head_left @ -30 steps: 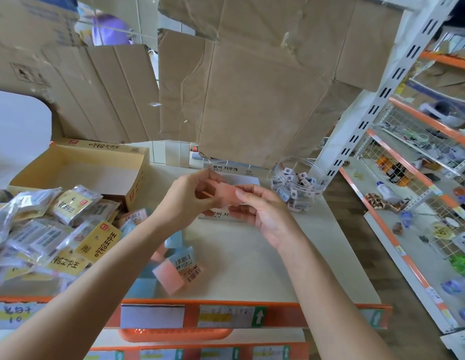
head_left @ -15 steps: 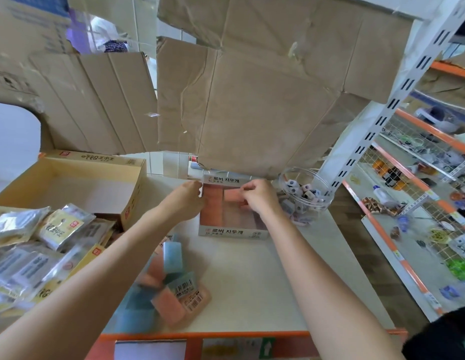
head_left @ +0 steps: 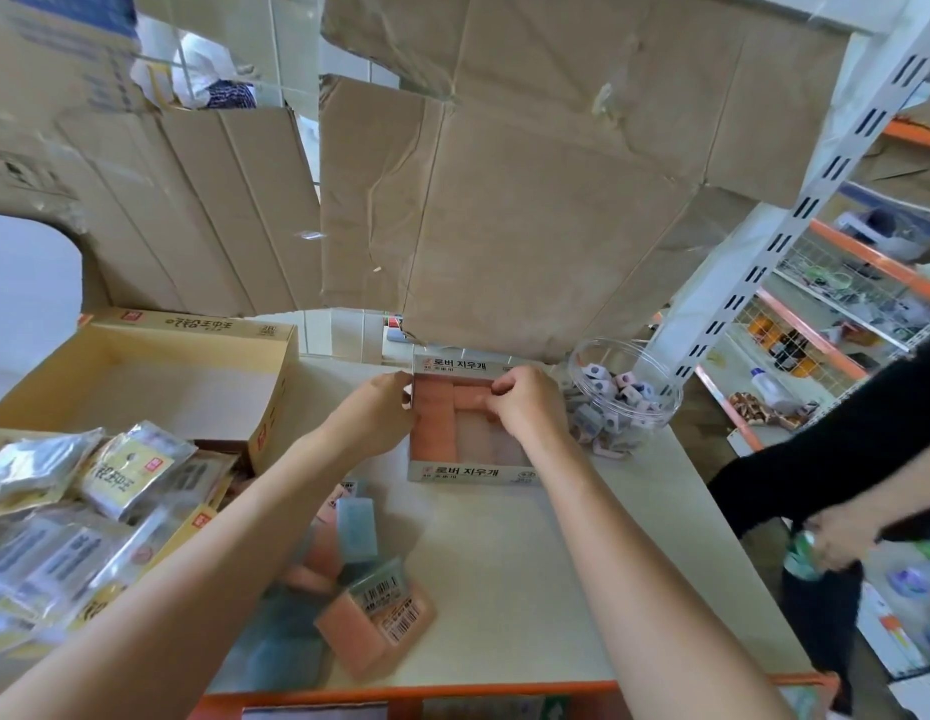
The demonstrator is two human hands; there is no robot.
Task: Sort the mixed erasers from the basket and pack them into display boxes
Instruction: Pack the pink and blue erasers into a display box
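- Box (head_left: 473, 469): a white display box with printed walls stands open on the tabletop (head_left: 504, 563), just before the hanging cardboard (head_left: 504, 200).
- Left hand (head_left: 371, 418): set against the box's left wall, with fingers curled on it and the thumb at the far left corner. It grips the box.
- Right hand (head_left: 525, 402): over the far right part of the box, fingers curled. It pinches a pink eraser (head_left: 470, 396) that lies crosswise along the far wall, inside the box.
- Packed erasers (head_left: 435, 426): a column of pink ones fills the left side of the box. The rest of the floor looks paler, and what lies there cannot be told.
- Loose erasers (head_left: 356, 530): a heap of pink and blue ones lies on the tabletop, nearer the person and left of the box, partly under the left forearm. One pink one on the near side shows a barcode label (head_left: 387, 608).
- Jar (head_left: 626, 402): a clear round jar holding small pale items, just right of the box and near the right hand.
- Carton (head_left: 140, 387): yellow and open, at the far left of the tabletop.
- Packets (head_left: 88, 485): foil-and-yellow packs are piled before the carton, at the left edge.
- Shelving (head_left: 795, 210): a white slotted upright with orange-edged shelves stands to the right.
- Second person: a black sleeve (head_left: 842, 454) and a hand (head_left: 837, 537) are at the right margin, well apart from the box.
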